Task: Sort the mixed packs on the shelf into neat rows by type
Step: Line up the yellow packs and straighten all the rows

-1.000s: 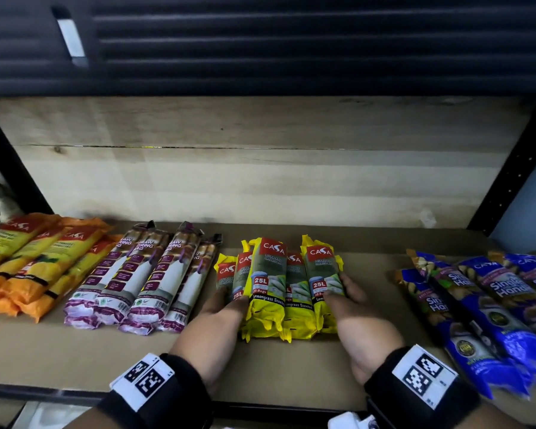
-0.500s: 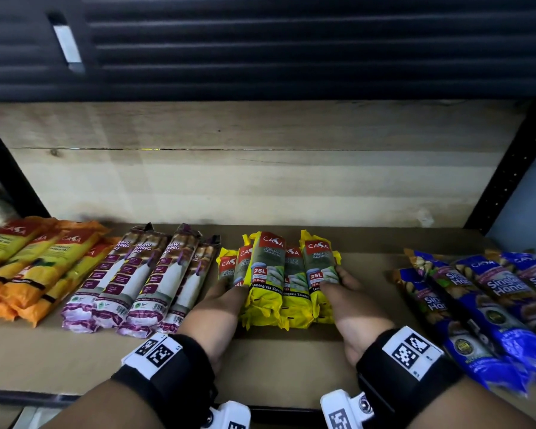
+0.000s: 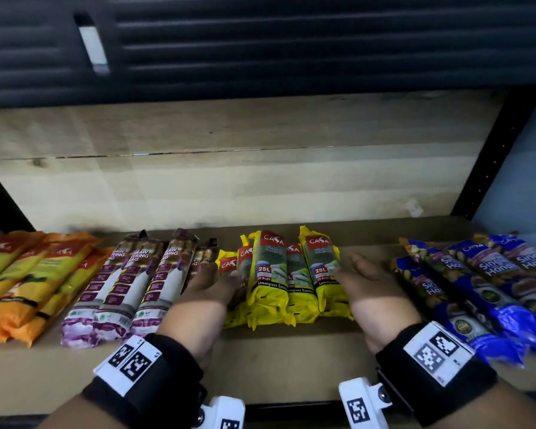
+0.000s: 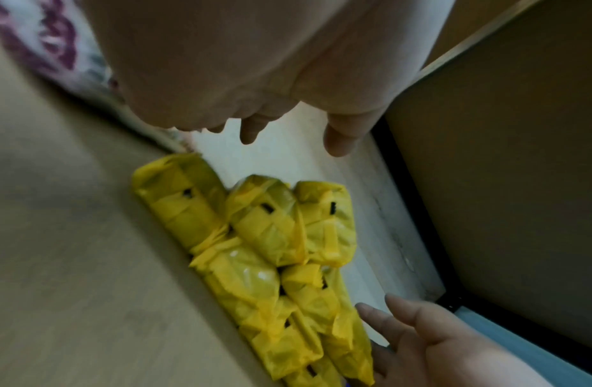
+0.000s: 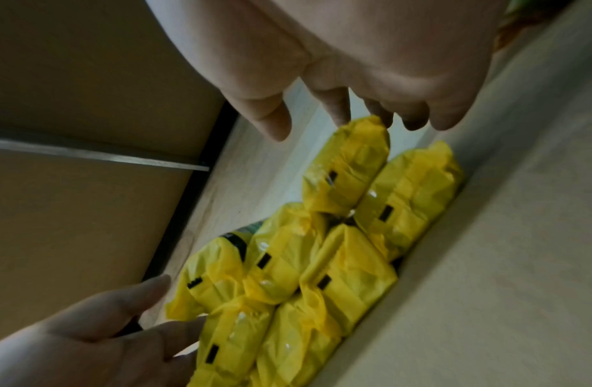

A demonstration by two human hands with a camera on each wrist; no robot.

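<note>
Several yellow packs (image 3: 279, 280) lie bunched side by side and stacked two deep at the middle of the shelf. My left hand (image 3: 211, 289) lies flat at their left flank, between them and the purple packs, fingers straight. My right hand (image 3: 362, 280) stands at their right flank, palm turned to the packs and fingers relaxed. In the left wrist view the left hand (image 4: 255, 78) hovers just off the yellow packs (image 4: 264, 235). In the right wrist view the right hand's fingertips (image 5: 341, 110) reach the end of one yellow pack (image 5: 347, 167). Neither hand grips anything.
Orange packs (image 3: 28, 280) lie in a row at the far left, purple drawstring-bag packs (image 3: 127, 289) beside them. Blue packs (image 3: 492, 289) lie slanted at the right. The shelf board (image 3: 276, 366) is bare in front of the yellow packs. A black upright (image 3: 492, 156) bounds the right side.
Both hands pressed the yellow packs together from the sides earlier. Now they have loosened and drawn back a little toward me, and the packs stay bunched in place.
</note>
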